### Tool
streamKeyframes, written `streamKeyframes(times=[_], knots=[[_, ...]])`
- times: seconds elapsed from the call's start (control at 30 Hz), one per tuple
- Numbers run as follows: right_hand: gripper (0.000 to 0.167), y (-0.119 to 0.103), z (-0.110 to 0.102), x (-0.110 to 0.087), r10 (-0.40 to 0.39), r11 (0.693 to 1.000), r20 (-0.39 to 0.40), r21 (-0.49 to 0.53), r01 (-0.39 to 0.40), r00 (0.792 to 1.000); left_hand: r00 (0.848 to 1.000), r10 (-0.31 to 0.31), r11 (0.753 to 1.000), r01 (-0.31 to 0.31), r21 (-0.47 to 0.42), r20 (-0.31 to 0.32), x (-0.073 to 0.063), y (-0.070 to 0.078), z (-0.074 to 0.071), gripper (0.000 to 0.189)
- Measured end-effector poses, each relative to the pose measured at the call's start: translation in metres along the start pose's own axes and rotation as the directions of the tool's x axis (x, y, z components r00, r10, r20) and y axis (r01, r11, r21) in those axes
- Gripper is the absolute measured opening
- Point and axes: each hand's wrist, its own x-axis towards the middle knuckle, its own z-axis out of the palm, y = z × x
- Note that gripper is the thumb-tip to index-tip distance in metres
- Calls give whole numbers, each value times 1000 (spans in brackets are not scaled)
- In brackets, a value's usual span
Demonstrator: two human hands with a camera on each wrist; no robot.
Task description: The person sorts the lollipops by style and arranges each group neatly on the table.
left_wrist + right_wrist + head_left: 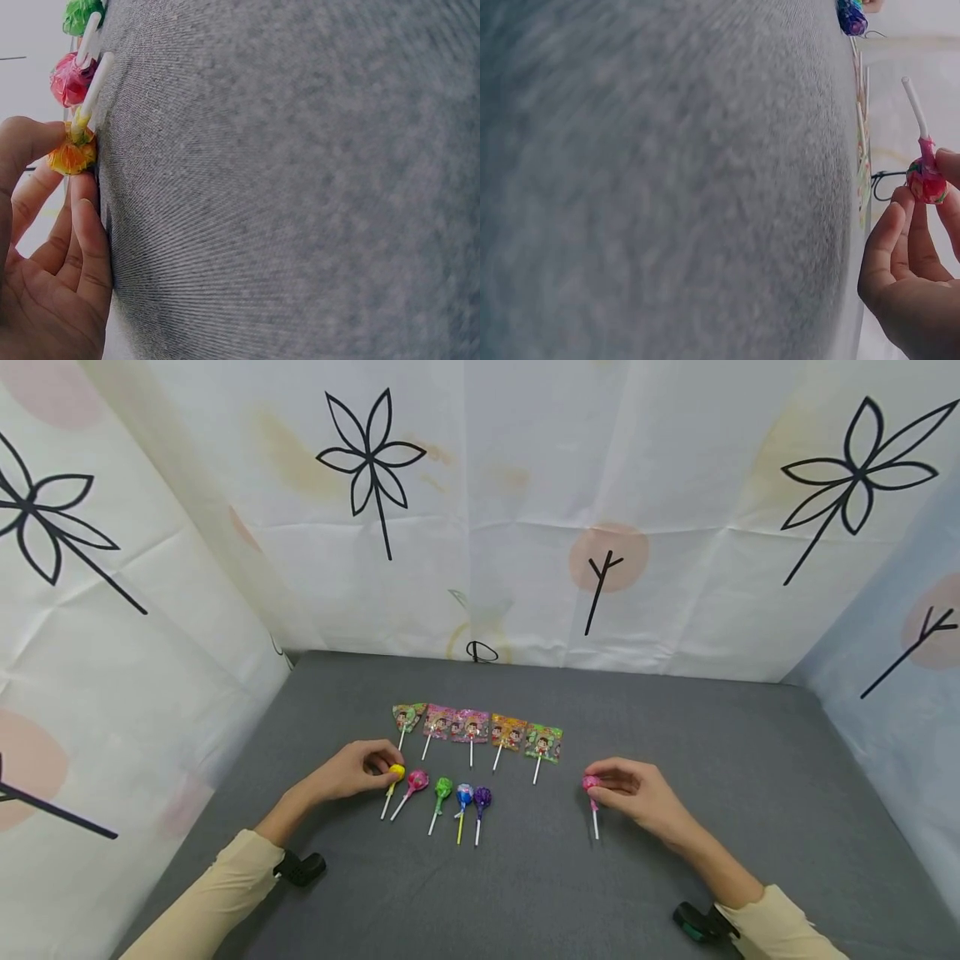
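My left hand (365,766) is at the left end of the near row of lollipops, pinching the yellow lollipop (397,771) by its round head. In the left wrist view the thumb lies against the yellow wrapper, which sits close to the cloth. Just beside it lies a pink lollipop (417,780), then a green one (443,787), a blue one (465,794) and a purple one (482,797). Off to the right, my right hand (634,789) holds another pink lollipop (928,182) by its head between thumb and fingers, its white stick pointing toward me.
Behind the near row runs a second row of flat-wrapped lollipops: green (406,717), pink (471,725), orange (508,732) and green (543,742) packets among them. All lie on a grey cloth-covered table (480,893). A patterned white curtain (517,485) encloses the back and sides.
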Motion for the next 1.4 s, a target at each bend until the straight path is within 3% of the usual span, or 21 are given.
streamKeyframes(times=[0.63, 0.93, 1.17, 1.4], knots=[[33, 0, 22, 11, 17, 994, 44, 105, -22, 999, 1000, -11, 1000, 11, -10, -3, 1, 3, -1, 16], [33, -2, 40, 20, -12, 988, 72, 156, 0, 997, 1000, -16, 1000, 16, -5, -5, -1, 3, -1, 17], [30, -3, 54, 26, -15, 989, 90, 146, 2, 996, 1000, -14, 1000, 14, 5, -3, 0, 3, 0, 16], [27, -8, 73, 34, -24, 992, 104, 128, 11, 994, 1000, -18, 1000, 18, 7, -1, 0, 21, -2, 14]])
